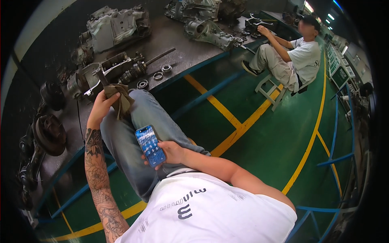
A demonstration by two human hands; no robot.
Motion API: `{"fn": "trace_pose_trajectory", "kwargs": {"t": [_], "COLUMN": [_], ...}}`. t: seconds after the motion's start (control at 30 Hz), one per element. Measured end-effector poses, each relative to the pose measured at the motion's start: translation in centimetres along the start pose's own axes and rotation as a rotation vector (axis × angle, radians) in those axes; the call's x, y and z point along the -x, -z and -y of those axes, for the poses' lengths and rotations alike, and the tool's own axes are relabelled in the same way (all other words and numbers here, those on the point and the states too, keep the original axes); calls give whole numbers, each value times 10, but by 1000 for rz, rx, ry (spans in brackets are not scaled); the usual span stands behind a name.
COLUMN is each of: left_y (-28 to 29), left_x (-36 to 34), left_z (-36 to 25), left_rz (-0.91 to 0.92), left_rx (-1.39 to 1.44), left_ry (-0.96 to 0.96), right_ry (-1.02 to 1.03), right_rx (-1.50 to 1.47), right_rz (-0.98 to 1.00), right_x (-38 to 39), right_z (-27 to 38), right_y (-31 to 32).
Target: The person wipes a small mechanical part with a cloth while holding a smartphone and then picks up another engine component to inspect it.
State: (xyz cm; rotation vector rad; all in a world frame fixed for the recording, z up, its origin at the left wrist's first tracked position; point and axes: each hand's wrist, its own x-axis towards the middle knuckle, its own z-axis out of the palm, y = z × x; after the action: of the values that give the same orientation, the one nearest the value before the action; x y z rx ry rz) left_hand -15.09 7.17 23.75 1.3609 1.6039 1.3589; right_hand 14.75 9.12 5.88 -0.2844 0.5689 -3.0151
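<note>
In my right hand (pixel 172 152), fingers wrapped round its sides, is a smartphone (pixel 150 146) with a lit blue screen, held above my lap. My left hand (pixel 102 106) is closed on a brown cloth (pixel 121 101) that hangs down over my knee by the bench edge. Just beyond the cloth lies an opened gearbox housing (pixel 91 79) with a gear shaft (pixel 133 73) beside it. Several metal bearing rings (pixel 158 75) rest near the bench edge.
The dark workbench (pixel 174 62) carries a large metal casing (pixel 117 28) and another gearbox housing (pixel 206 32). Rusty round parts (pixel 48 133) stand at the left. A co-worker (pixel 304 56) sits on a stool (pixel 269 91) at the far right, hands at the bench.
</note>
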Motion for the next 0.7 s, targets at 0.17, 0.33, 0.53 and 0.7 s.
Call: {"fn": "trace_pose_trajectory", "kwargs": {"t": [0.17, 0.33, 0.53, 0.7], "left_y": [-8, -13, -6, -2], "left_x": [1, 7, 3, 3], "left_z": [-21, 29, 25, 6], "left_rz": [-301, -133, -214, -413], "left_rx": [189, -27, 49, 215], "left_ry": [-124, -124, -100, -141], "right_ry": [-5, -19, -16, -9], "right_rx": [-14, -2, -31, -37], "right_rz": [-16, -26, -17, -17], "right_x": [1, -1, -1, 0], "right_z": [0, 3, -1, 1], "right_y": [1, -1, 4, 4]}}
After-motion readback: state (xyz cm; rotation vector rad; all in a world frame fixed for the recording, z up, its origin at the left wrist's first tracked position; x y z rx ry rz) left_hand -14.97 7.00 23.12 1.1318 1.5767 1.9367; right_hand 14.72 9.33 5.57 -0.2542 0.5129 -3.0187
